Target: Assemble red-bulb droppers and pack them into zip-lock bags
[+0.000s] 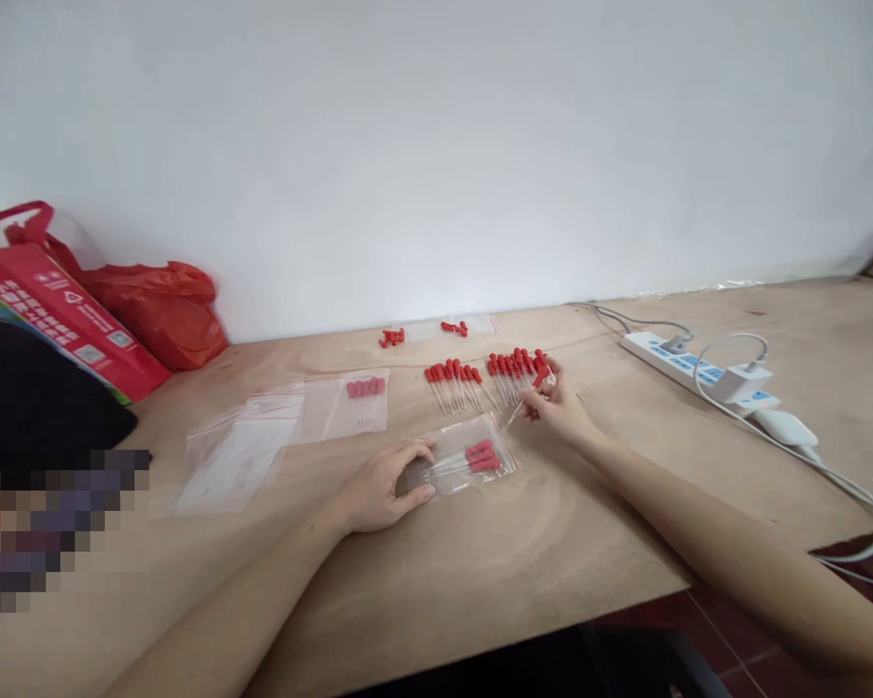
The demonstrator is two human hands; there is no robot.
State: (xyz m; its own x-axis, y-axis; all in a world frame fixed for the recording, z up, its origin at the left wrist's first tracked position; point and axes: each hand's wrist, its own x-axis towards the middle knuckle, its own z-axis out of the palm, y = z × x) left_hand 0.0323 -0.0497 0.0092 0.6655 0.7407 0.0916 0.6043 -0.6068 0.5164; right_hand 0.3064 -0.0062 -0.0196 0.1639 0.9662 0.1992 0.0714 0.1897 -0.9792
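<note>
My left hand (393, 485) curls round the left end of a clear zip bag (447, 482), its thumb and fingers on the bag's edges. Inside the bag lie several droppers with red rubber bulbs (484, 463), bulbs toward the right. My right hand (557, 407) pinches a single dropper (539, 376) with its red bulb up and its clear tube slanting down to the left, near the bag's right end. Beside that hand is a row of droppers (505, 368), partly hidden by the fingers. A smaller group of droppers (451, 373) lies left of it.
Flat empty zip bags (243, 451) and a filled zip bag (368, 399) lie left. Loose red bulbs (391, 337) and another bag (480, 324) sit near the wall. A power strip (698, 373) with cables is right; red bags (152, 305) stand far left.
</note>
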